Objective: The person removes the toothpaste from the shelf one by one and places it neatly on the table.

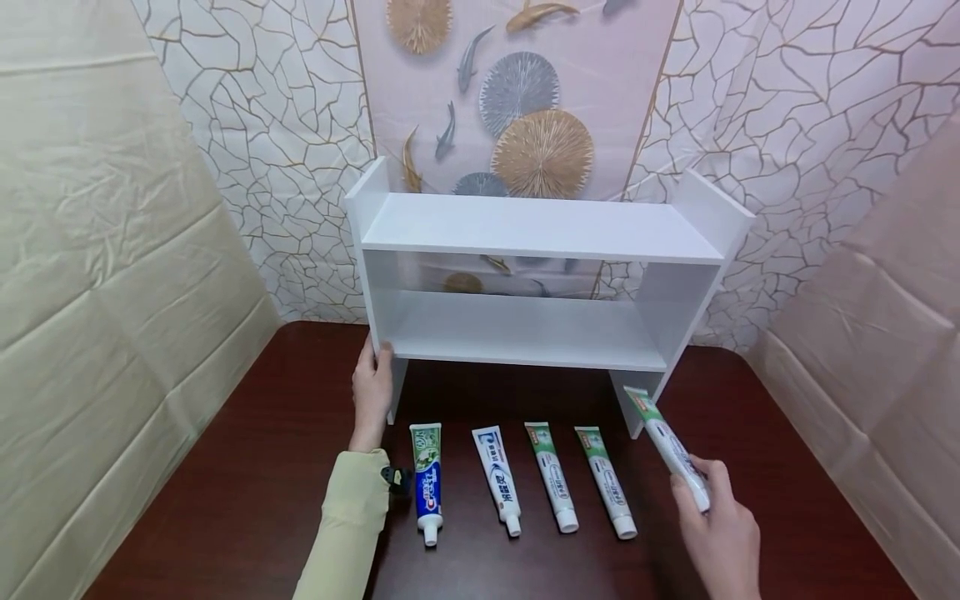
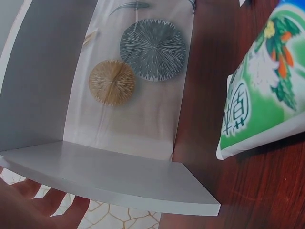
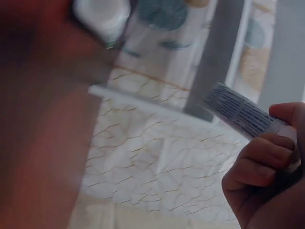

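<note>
My left hand (image 1: 372, 390) grips the left side panel of a white two-tier shelf (image 1: 536, 227), low down beside the lower board. In the left wrist view, fingers (image 2: 50, 202) curl at the edge of that panel. The right hand (image 1: 723, 529) holds a green-and-white toothpaste tube (image 1: 670, 444) by its cap end, tilted up with its flat end overlapping the shelf's right leg. In the right wrist view, fine print shows on this held tube (image 3: 240, 112). Both shelf boards are bare.
On the dark red table (image 1: 247, 500) before the shelf lie a green-and-blue toothpaste tube (image 1: 427, 479), a white-and-blue tube (image 1: 497, 475) and two green-and-white tubes, one left (image 1: 552, 475), one right (image 1: 606, 479). Patterned cloth (image 1: 262, 150) hangs behind; cream padded panels (image 1: 97, 333) flank the table.
</note>
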Demonstrator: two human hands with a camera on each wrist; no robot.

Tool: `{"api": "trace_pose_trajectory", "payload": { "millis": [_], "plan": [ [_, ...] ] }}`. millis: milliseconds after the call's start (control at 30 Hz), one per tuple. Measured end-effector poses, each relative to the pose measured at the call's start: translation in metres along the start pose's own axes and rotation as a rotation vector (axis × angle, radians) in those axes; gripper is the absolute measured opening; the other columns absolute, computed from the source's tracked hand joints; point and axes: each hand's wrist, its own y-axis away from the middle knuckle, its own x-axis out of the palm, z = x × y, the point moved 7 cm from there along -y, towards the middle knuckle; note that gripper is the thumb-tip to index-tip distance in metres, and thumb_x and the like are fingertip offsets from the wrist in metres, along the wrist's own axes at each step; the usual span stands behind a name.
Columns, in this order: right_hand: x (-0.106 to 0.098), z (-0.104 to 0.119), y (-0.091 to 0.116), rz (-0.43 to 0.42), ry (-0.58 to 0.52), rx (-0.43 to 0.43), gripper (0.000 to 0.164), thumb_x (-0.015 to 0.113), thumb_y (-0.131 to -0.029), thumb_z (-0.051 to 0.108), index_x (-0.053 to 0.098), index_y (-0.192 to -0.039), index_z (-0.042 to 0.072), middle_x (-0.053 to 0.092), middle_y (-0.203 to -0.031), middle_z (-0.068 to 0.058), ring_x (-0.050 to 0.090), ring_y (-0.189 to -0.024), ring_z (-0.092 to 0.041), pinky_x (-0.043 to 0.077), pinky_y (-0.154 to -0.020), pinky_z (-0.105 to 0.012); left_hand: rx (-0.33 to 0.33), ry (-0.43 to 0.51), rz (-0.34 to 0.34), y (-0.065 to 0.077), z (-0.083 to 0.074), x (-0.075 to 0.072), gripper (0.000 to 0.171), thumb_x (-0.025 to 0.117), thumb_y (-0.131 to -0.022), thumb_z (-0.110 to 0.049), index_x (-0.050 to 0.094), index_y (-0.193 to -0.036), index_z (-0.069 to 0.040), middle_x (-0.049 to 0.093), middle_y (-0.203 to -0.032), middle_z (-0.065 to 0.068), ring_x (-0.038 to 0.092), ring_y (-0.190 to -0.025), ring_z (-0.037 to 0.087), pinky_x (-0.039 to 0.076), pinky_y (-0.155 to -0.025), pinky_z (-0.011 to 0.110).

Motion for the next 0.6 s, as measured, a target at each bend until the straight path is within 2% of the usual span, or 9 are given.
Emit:
{"api": "trace_pose_trajectory", "payload": {
  "millis": [100, 267, 433, 600],
  "plan": [
    [0.000, -0.014, 0.004, 0.026, 0.045, 0.024, 0.028, 0.059, -0.091, 0.019, 0.056, -0.118, 0.011, 0.061, -0.064, -0.016, 0.046, -0.050, -0.023, 0.031, -0.050, -0.034, 0.002, 0.004, -0.003, 0.001, -0.001, 0.000, 0.052, 0.042, -0.102, -0.038, 0.033, -0.152, -0.030, 0.044, -0.151, 0.011, 0.044, -0.135, 0.034, 0.036, -0.107, 0.058],
    [0.006, -0.032, 0.002, 0.137, 0.118, 0.068, 0.027, 0.055, -0.091, 0.022, 0.053, -0.117, 0.012, 0.054, -0.055, -0.009, 0.045, -0.047, -0.024, 0.031, -0.047, -0.037, 0.008, 0.031, -0.022, 0.001, -0.004, -0.005, 0.049, 0.044, -0.101, -0.036, 0.037, -0.150, -0.031, 0.048, -0.148, 0.010, 0.048, -0.130, 0.032, 0.038, -0.104, 0.055],
    [0.019, -0.041, 0.000, 0.333, 0.206, 0.094, 0.034, 0.058, -0.089, 0.027, 0.052, -0.118, 0.011, 0.060, -0.064, -0.012, 0.049, -0.050, -0.024, 0.033, -0.046, -0.036, 0.010, 0.176, -0.043, 0.001, -0.005, -0.006, 0.044, 0.052, -0.099, -0.030, 0.049, -0.144, -0.028, 0.054, -0.142, 0.010, 0.053, -0.118, 0.027, 0.041, -0.098, 0.047],
    [0.029, -0.045, -0.001, 0.467, 0.254, 0.076, 0.039, 0.060, -0.088, 0.029, 0.053, -0.121, 0.009, 0.066, -0.078, -0.018, 0.053, -0.055, -0.022, 0.035, -0.048, -0.036, 0.004, 0.284, -0.059, 0.003, -0.004, -0.004, 0.041, 0.057, -0.098, -0.024, 0.055, -0.139, -0.025, 0.056, -0.141, 0.007, 0.055, -0.120, 0.023, 0.042, -0.101, 0.043]
  ]
}}
